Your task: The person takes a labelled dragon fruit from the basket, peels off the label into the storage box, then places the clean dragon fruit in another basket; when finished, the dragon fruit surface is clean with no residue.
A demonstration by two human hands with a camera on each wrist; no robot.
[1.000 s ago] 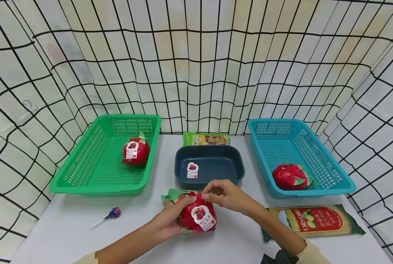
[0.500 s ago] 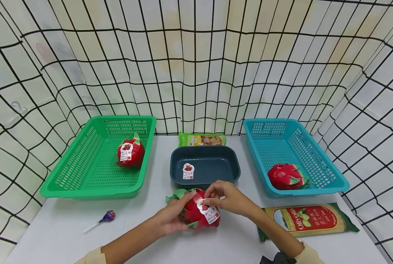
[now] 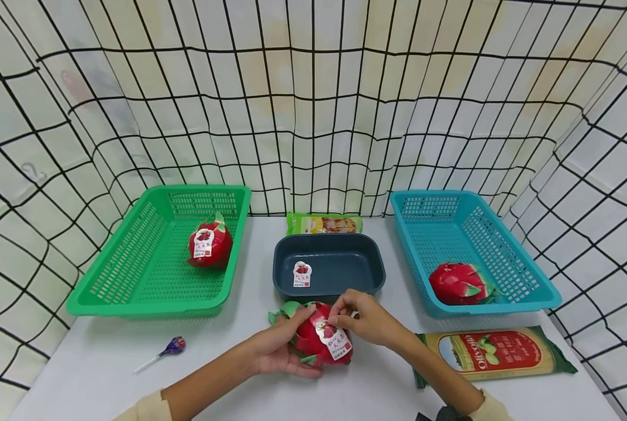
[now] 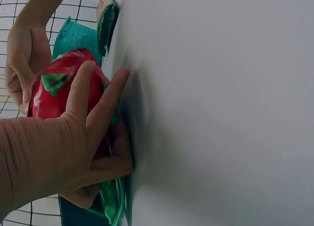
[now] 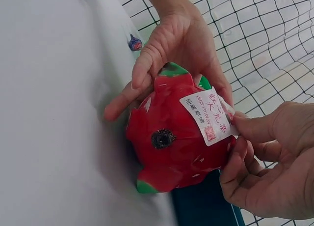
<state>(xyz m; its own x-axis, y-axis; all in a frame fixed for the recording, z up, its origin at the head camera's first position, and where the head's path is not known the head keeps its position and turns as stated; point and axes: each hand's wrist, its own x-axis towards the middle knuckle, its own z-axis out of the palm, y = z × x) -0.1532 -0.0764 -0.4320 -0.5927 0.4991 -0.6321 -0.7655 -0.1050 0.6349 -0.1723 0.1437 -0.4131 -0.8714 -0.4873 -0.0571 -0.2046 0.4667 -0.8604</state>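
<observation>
A red dragon fruit (image 3: 308,339) with green leaf tips is held by my left hand (image 3: 275,349) just in front of the dark blue container. My left thumb lies over its top and the fingers support it from below; in the left wrist view the fingers (image 4: 78,96) are spread along it. A white printed sticker (image 5: 208,117) lies against the fruit's side. My right hand (image 3: 365,317) pinches that sticker's upper edge between thumb and forefinger, the other fingers curled beside the fruit. The right wrist view shows part of the sticker standing off the skin.
Behind the hands is the dark blue container (image 3: 350,245) with another sticker (image 3: 302,275) inside. A green basket (image 3: 150,307) and a blue basket (image 3: 529,301) each hold a dragon fruit. A lollipop (image 3: 168,349), an Olivoila pasta pack (image 3: 498,351) and a green snack pack (image 3: 326,223) lie around.
My right fingers have moved from the fruit's top onto the sticker's upper edge. The fruit has turned slightly and shifted a little right, and my left fingers now show more below it.
</observation>
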